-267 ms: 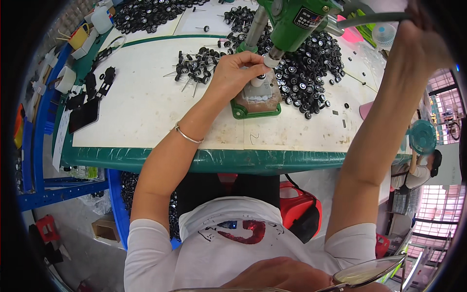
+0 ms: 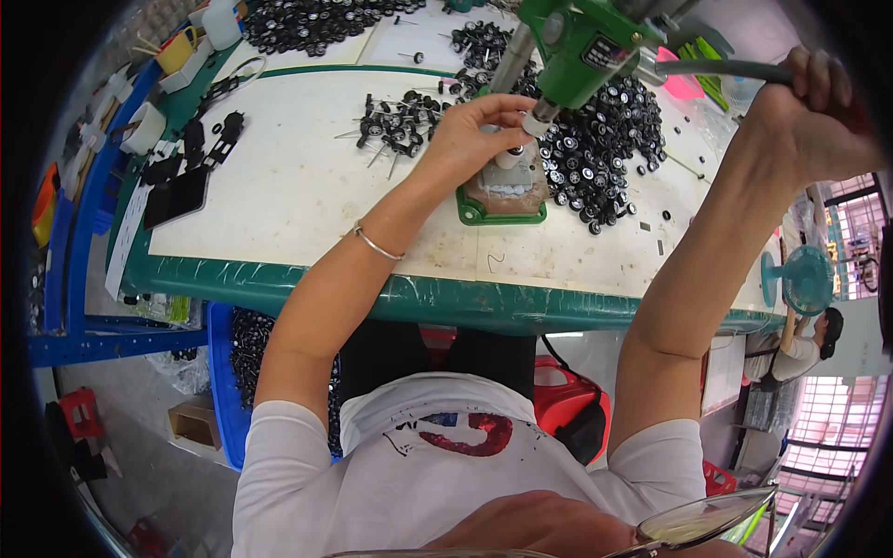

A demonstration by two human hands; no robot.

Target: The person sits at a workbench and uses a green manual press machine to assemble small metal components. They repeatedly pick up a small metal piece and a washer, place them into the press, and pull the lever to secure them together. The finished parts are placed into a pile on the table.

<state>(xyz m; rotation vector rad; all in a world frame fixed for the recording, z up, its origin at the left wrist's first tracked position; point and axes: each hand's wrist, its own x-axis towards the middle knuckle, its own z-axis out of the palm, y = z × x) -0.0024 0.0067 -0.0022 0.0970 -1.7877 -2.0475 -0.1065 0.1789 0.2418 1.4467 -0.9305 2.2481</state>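
Note:
A green bench press (image 2: 581, 70) stands on the table in front of me. My left hand (image 2: 474, 139) reaches in between its white-tipped ram (image 2: 536, 124) and the pale post (image 2: 509, 160) below. Thumb and fingers are pinched together there around something small, mostly hidden by the fingertips; a dark bit shows on top of the post. To the right, my right hand (image 2: 819, 116) is raised, its fingers wrapped round the end of the press's long grey lever (image 2: 726, 69). Small black toy wheels (image 2: 591, 167) with silvery hubs lie heaped just right of the press.
Wheels on thin axles (image 2: 400, 126) lie left of the press, with another wheel heap (image 2: 316, 23) at the back. A black phone (image 2: 177, 197) and black plastic parts (image 2: 223, 138) sit at the left. Below the table's green edge (image 2: 419, 298) stands a blue bin (image 2: 220, 372).
My right hand has come down and nearer, bringing the lever's end lower. The left hand stays at the press. The whole view has shifted a little.

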